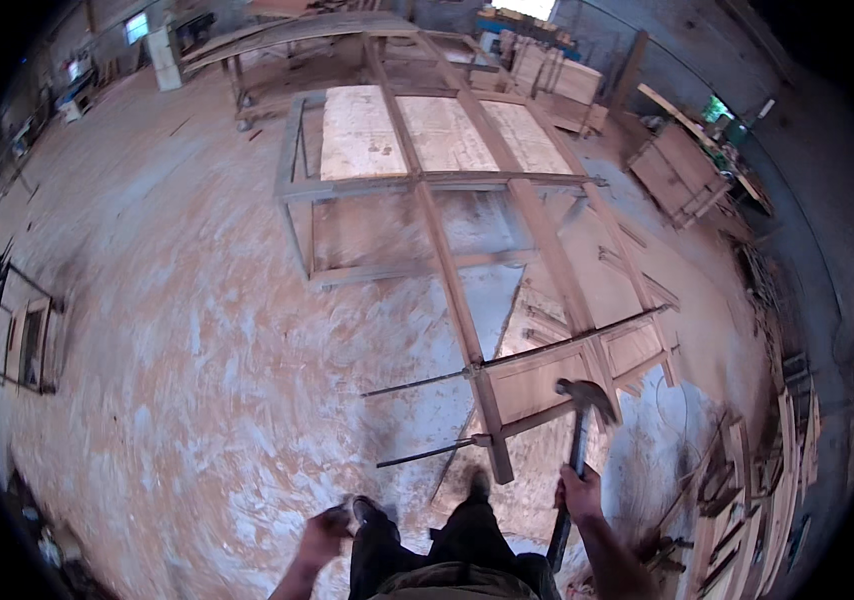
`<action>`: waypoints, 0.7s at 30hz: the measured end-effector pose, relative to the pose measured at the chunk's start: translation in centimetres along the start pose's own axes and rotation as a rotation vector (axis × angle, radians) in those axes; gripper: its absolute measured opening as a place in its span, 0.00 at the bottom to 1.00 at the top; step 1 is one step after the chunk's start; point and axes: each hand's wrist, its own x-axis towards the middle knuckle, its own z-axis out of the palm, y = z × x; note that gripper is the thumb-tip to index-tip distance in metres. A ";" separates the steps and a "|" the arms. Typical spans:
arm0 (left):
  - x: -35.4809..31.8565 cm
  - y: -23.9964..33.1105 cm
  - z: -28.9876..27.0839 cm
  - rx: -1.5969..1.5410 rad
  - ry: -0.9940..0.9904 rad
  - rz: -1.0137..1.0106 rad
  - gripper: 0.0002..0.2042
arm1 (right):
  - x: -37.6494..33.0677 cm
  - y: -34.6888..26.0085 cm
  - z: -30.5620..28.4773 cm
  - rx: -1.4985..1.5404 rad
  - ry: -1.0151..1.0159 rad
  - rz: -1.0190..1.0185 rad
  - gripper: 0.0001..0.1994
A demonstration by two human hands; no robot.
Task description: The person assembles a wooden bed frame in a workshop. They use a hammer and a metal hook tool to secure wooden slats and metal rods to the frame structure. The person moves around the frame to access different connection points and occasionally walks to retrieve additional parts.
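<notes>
My right hand (581, 492) is wrapped round the handle of a claw hammer (580, 440), whose metal head points away from me, over the near end of a long wooden frame (462, 310). The frame's long rails run away from me and rest on a metal stand (347, 187). Two dark metal rods (417, 385) cross its near end and stick out to the left. My left hand (323, 540) hangs low beside my left leg, its fingers curled at a small dark thing that I cannot make out.
Pale boards (362, 130) lie under the frame's far part. A long worktable (297, 30) stands at the back. Loose timber strips (747, 530) are heaped at the lower right, and a crate (675, 172) stands at the right wall. A small metal rack (22, 330) is at far left.
</notes>
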 end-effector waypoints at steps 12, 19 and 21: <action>-2.6 3.6 -25.0 -0.074 0.680 -0.073 0.12 | -1.8 -6.7 26.9 -0.205 -0.497 0.033 0.14; 8.8 9.0 -35.8 0.588 0.607 -0.053 0.11 | 3.0 -10.1 42.2 -0.234 -0.673 0.016 0.11; 10.5 4.0 -42.9 0.919 0.580 -0.074 0.13 | 4.8 -9.9 46.1 -0.270 -0.634 -0.007 0.12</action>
